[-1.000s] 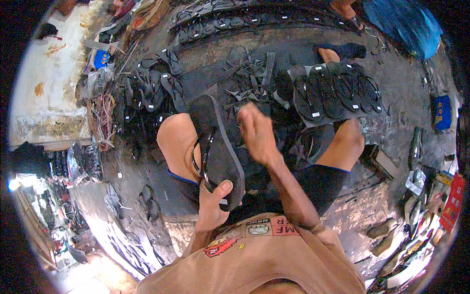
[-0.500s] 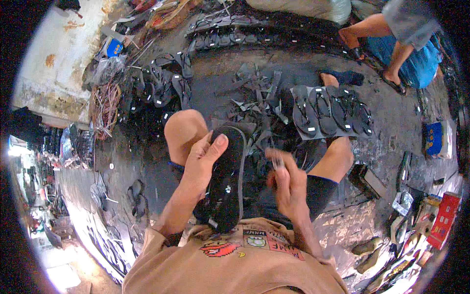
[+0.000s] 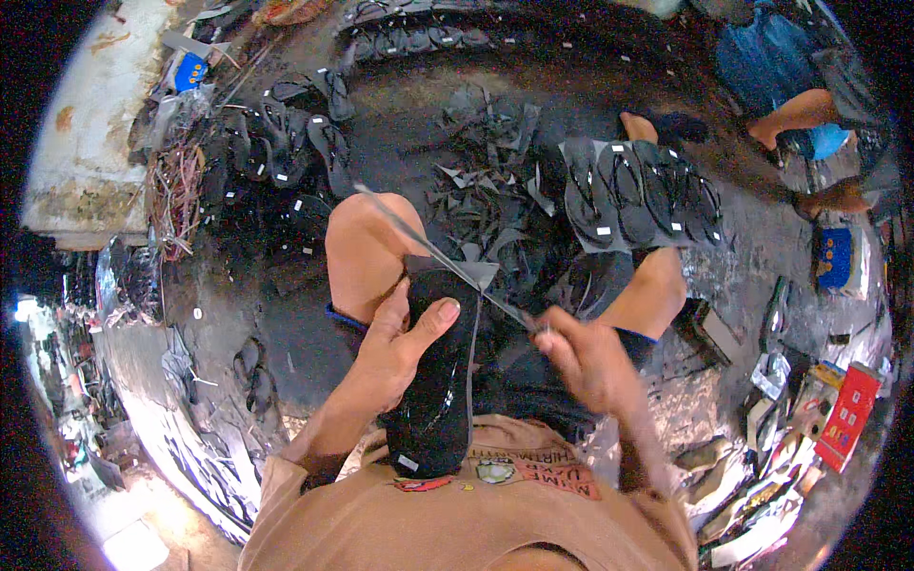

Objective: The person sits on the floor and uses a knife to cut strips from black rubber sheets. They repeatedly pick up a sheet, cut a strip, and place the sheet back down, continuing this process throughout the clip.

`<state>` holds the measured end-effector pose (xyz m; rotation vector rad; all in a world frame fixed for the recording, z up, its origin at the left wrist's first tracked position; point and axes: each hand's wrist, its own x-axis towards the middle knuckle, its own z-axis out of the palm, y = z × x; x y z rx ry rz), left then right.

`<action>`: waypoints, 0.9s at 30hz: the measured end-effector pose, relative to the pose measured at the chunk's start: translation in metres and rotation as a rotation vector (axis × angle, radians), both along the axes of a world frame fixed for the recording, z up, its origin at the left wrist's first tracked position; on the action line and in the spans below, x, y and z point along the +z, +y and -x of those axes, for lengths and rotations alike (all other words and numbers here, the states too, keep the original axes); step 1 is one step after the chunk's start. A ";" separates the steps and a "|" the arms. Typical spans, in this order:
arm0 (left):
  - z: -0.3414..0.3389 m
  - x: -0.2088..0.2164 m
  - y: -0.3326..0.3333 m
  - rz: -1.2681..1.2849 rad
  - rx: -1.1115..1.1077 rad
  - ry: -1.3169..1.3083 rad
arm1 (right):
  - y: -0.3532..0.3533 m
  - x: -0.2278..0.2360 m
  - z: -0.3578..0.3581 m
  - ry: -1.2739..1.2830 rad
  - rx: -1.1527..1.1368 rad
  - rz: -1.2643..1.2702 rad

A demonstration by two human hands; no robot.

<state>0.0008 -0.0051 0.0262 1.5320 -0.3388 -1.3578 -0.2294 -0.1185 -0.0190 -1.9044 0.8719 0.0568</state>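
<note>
A black flip-flop [image 3: 433, 371] with a glossy strap and a small white label lies upright along my body, its front end toward my knees. My left hand [image 3: 405, 347] grips it from the left side, thumb over the top face. A grey flap [image 3: 476, 272] sticks out at its far end. My right hand [image 3: 590, 366], slightly blurred, is closed on one end of a long thin grey strip [image 3: 430, 249], which slants across the flip-flop's far end toward my left knee. Whether it is a blade or cut rubber I cannot tell.
Black offcuts [image 3: 486, 181] are heaped beyond my knees. A row of flip-flops [image 3: 624, 195] on grey sheet lies to the right, more flip-flops [image 3: 286, 143] far left. Another person's leg [image 3: 800, 119] shows at the far right, above a blue box [image 3: 836, 257].
The grey strip now stretches from my right hand across the flip-flop. My right hand has moved right and a little nearer. The other person's leg has shifted right.
</note>
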 end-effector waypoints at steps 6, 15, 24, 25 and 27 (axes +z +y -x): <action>-0.008 -0.005 -0.006 0.038 -0.148 -0.054 | -0.079 0.039 -0.053 -0.049 0.345 0.050; -0.040 -0.018 -0.019 0.109 -0.255 -0.233 | -0.042 0.025 -0.042 -0.623 -0.062 -0.173; 0.030 -0.028 -0.105 0.440 0.437 0.388 | 0.020 -0.034 -0.038 -0.523 -0.648 0.163; 0.028 -0.028 -0.097 0.463 0.467 0.421 | 0.046 -0.053 -0.020 -0.425 -0.602 0.267; 0.029 -0.018 -0.081 0.442 0.459 0.494 | 0.094 -0.079 0.019 -0.303 -0.586 0.348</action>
